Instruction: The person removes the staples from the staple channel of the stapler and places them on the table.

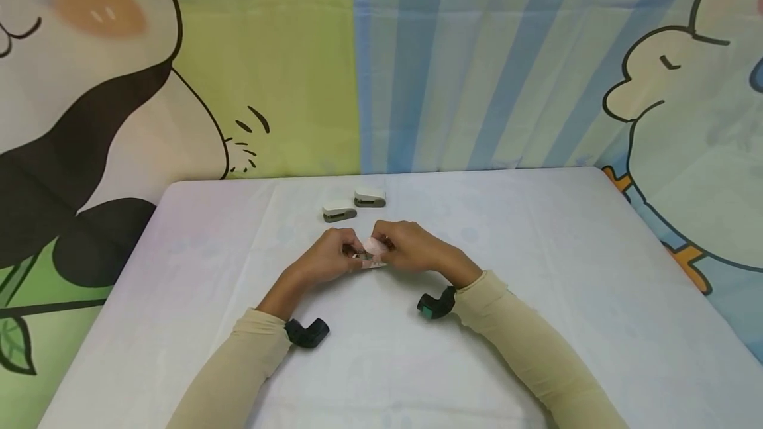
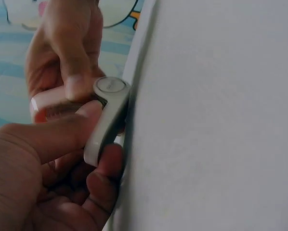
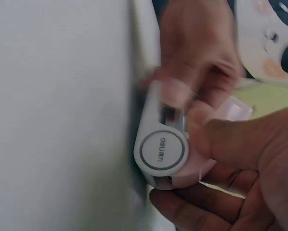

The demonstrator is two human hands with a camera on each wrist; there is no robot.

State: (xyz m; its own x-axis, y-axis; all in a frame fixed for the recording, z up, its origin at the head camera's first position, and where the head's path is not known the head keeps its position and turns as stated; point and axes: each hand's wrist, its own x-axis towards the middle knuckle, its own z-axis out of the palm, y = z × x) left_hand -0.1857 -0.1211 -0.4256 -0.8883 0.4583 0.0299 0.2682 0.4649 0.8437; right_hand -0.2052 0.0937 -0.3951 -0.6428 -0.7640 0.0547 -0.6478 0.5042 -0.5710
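Stapler of pink-and-white plastic, splayed; left hand pinches white arm, right hand pink arm; likely light, stiff; grip arm ends.

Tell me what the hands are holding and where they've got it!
A small pink-and-white stapler: the left hand pinches its white arm, the right hand its pink part.

In the head view, the white table is lit brightly and evenly, with soft shadows cast beside the left sleeve and right sleeve. The wrist views are rendered dimmer and greyer; in the right one, the left hand is smeared by blur, while the round label is shown legibly.
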